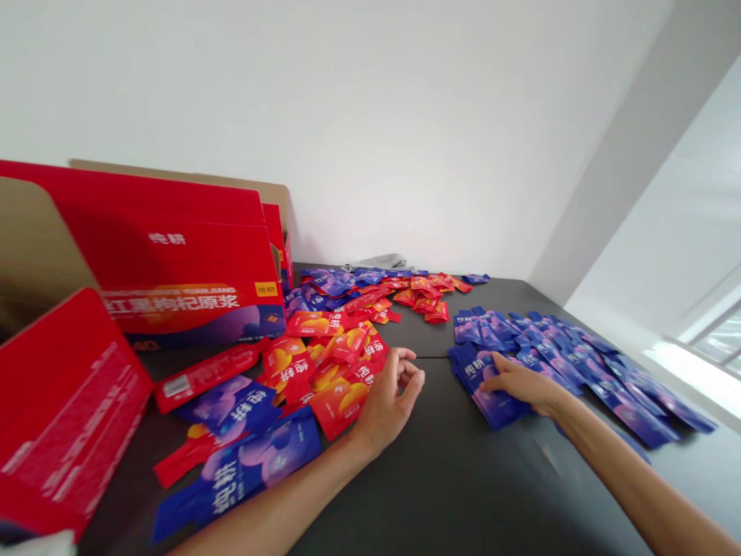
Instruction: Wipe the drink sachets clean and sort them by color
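My right hand (pixel 518 383) has its thumb and fingers closed on a blue pouch (pixel 475 372) with purple fruit printed on it. That pouch lies over at least one other at the near left end of several overlapping rows of blue pouches (pixel 584 357). My left hand (pixel 389 398) hovers over the dark table, its fingers loosely curled and apart, with nothing in them. Just left of it lies a loose heap of red pouches (pixel 341 405) with orange fruit printed on them. Nearer to me, beside my left forearm, are larger-looking blue pouches (pixel 263 463).
An open red carton (pixel 191 266) stands at the left, with a flap (pixel 75 401) reaching toward me. More mixed red and blue pouches (pixel 327 282) lie near the wall, by a grey crumpled item (pixel 382 262). A seam crosses the black tabletop (pixel 440 471). A window is at the right.
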{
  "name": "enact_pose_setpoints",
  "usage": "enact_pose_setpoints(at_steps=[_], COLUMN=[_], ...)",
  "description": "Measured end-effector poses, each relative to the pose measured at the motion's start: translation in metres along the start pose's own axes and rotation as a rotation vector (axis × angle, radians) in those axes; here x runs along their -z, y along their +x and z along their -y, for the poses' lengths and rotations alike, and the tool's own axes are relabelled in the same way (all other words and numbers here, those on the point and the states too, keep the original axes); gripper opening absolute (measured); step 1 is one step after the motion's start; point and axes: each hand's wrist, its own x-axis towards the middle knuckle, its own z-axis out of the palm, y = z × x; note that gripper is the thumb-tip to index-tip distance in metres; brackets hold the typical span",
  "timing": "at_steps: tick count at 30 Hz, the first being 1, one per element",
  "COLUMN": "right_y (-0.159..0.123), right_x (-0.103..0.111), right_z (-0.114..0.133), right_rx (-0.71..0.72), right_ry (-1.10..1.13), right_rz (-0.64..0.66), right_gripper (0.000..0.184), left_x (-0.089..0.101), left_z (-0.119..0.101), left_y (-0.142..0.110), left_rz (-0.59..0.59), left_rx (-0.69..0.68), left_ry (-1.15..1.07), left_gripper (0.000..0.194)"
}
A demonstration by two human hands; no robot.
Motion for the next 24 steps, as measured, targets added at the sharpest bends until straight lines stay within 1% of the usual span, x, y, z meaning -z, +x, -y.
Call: enact_pose_setpoints(at_steps=[2,3,4,5,7,9,11,12,14,17,19,21,24], right_y=[-0.007,-0.008,-0.008,-0.008,-0.008,-0.012,-0.022,-0.027,-0.036,-0.039,-0.034,-0.029,-0.024], right_x=[0.007,0.010,0.012,0.012,0.009,-0.001,-0.015,-0.023,-0.038,-0.052,-0.052,-0.048,-0.040], right_z=[-0.007,-0.010,-0.012,-0.013,-0.015,-0.016,-0.017,-0.017,-0.020,-0.028,-0.035,-0.040,-0.035], right_rx=[0.012,0.034,0.066,0.108,0.215,0.322,0.417,0.457,0.506,0.507,0.495,0.491,0.505], right_ry=[-0.024,-0.085,-0.173,-0.279,-0.501,-0.678,-0.796,-0.841,-0.911,-0.982,-1.004,-1.011,-0.965], right_rz=[0.024,0.018,-0.018,-0.081,-0.260,-0.427,-0.525,-0.542,-0.531,-0.515,-0.523,-0.537,-0.564], right_gripper=[0.067,0.065,0.063,0.062,0.063,0.064,0.058,0.054,0.048,0.042,0.042,0.043,0.039], left_x=[0.000,0.000,0.000,0.000,0.000,0.000,0.000,0.000,0.000,0.000,0.000,0.000,0.000], left_z=[0.000,0.000,0.000,0.000,0.000,0.000,0.000,-0.001,-0.002,-0.002,-0.001,0.001,0.003], left_y=[0.001,0.001,0.001,0.002,0.002,0.003,0.003,0.002,0.002,0.001,0.001,0.002,0.002], left_rz=[0.001,0.002,0.003,0.004,0.005,0.006,0.003,0.002,0.003,0.018,0.027,0.030,0.029], left_rx=[0.001,0.004,0.007,0.011,0.014,0.015,0.016,0.017,0.020,0.021,0.020,0.011,-0.011], left_ry=[0.003,0.005,0.006,0.007,0.004,-0.004,-0.010,-0.012,-0.015,-0.010,-0.001,0.003,0.015], left_gripper=[0.023,0.023,0.023,0.024,0.024,0.024,0.025,0.025,0.025,0.025,0.024,0.024,0.023])
